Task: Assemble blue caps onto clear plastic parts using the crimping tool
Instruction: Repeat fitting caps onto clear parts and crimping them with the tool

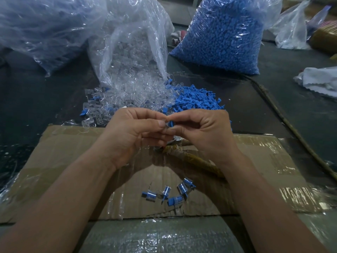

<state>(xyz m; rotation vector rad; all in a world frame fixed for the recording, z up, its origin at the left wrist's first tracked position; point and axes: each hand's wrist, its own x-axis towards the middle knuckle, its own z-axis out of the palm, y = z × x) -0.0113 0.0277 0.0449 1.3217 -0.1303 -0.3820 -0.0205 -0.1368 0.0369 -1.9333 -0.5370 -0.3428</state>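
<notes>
Cap (171, 123): pinched at right hand (206, 132) fingertips, pointed left.
Clear part (166, 126): pinched by left hand (135, 136), met cap.

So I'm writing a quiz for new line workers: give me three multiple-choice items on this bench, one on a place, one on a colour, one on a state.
1. Where do the finished clear-and-blue assembled pieces lie?
A) on the flat brown cardboard sheet
B) in a metal tray
C) on the floor

2. What colour are the small caps filling the plastic bag at far right?
A) red
B) green
C) blue

3. What is the right hand doing?
A) lying flat and empty
B) pinching a small blue cap
C) curled and empty

Answers:
1 A, they sit on the cardboard.
2 C, blue shows through the film.
3 B, it pinches the cap against the clear plastic part held by the left hand.
</notes>
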